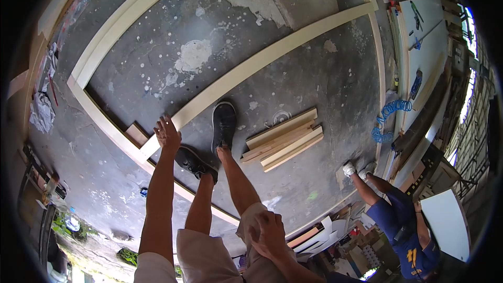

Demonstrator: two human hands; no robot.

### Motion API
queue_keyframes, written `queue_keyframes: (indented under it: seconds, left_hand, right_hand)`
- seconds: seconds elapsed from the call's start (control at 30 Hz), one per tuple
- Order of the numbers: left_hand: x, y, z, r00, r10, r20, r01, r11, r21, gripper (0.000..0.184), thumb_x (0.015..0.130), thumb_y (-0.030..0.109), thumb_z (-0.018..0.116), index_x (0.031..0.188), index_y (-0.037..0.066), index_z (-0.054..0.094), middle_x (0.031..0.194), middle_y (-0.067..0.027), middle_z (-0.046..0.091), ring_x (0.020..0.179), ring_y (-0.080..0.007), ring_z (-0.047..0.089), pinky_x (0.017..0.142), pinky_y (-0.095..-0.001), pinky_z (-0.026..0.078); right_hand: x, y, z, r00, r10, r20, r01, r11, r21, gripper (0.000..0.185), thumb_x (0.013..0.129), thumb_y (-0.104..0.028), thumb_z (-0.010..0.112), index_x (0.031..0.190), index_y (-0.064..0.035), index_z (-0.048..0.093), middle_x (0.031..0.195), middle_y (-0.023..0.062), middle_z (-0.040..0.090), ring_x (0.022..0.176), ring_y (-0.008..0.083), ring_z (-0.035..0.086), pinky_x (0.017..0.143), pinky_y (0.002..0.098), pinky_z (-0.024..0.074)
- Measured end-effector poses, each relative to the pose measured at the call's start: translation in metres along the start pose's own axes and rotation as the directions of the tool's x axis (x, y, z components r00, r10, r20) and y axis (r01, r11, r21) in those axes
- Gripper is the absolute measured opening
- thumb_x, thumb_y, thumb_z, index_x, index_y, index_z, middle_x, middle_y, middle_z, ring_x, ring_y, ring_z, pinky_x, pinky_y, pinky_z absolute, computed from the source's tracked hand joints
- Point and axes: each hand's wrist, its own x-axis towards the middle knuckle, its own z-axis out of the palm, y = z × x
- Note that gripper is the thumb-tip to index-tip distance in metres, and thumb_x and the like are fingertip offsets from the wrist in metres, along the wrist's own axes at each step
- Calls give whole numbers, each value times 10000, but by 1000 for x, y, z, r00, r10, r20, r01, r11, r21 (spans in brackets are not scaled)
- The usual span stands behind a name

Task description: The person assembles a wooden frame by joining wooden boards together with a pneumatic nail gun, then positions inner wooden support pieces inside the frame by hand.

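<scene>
My left hand [167,134] is on a long pale wooden board [236,77], close to its lower-left end, with the fingers bent over it. That board crosses a large rectangular wooden frame [128,1] lying on the floor. Beside the hand, a short wooden block [137,133] sits in the corner between board and frame. My right hand [268,235] rests on my knee, its fingers apart and holding nothing. My black shoes [224,126] stand on both sides of the board's near end.
Short wooden pieces [283,139] lie stacked on the paint-spotted concrete floor [314,89]. A coiled blue hose [393,112] and a white panel [424,36] with tools are at the right. Another person [401,220] holds a white board [445,222] at lower right.
</scene>
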Motion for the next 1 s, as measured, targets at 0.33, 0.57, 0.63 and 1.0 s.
queue_keyframes:
  seconds: [0.33, 0.57, 0.63, 1.0]
  left_hand:
    - [9, -44, -17, 977, 107, 186, -90, 991, -97, 681, 839, 404, 750, 1313, 23, 445, 1284, -174, 518, 1183, -382, 551, 959, -502, 493]
    - [23, -75, -19, 981, 102, 163, -100, 995, -17, 682, 845, 433, 745, 1293, 8, 457, 1258, -187, 538, 1144, -369, 588, 930, -490, 524]
    - [31, -78, -19, 975, 99, 201, -97, 995, -20, 693, 843, 440, 750, 1296, 8, 453, 1247, -186, 543, 1139, -366, 594, 923, -489, 531]
    - [28, -85, -11, 989, 141, 52, -139, 990, -32, 661, 827, 402, 775, 1257, 30, 438, 1187, -180, 549, 1087, -371, 600, 867, -489, 544]
  right_hand:
    - [-5, -5, 12, 998, 27, -65, -22, 997, 71, 366, 786, -191, 760, 1113, -71, 650, 1151, 129, 562, 1053, 350, 535, 919, 433, 473]
    - [-7, -8, 28, 997, 41, -72, -36, 997, 69, 341, 780, -195, 760, 1089, -95, 653, 1139, 121, 564, 1050, 339, 531, 914, 432, 469]
    - [-9, -10, 29, 996, 44, -80, -35, 994, 107, 330, 777, -197, 761, 1078, -113, 653, 1134, 115, 564, 1044, 336, 533, 915, 437, 467]
    - [17, 21, 42, 994, 95, -44, -58, 852, 520, 179, 866, -105, 711, 1033, -42, 695, 918, 93, 687, 838, 221, 654, 770, 358, 519]
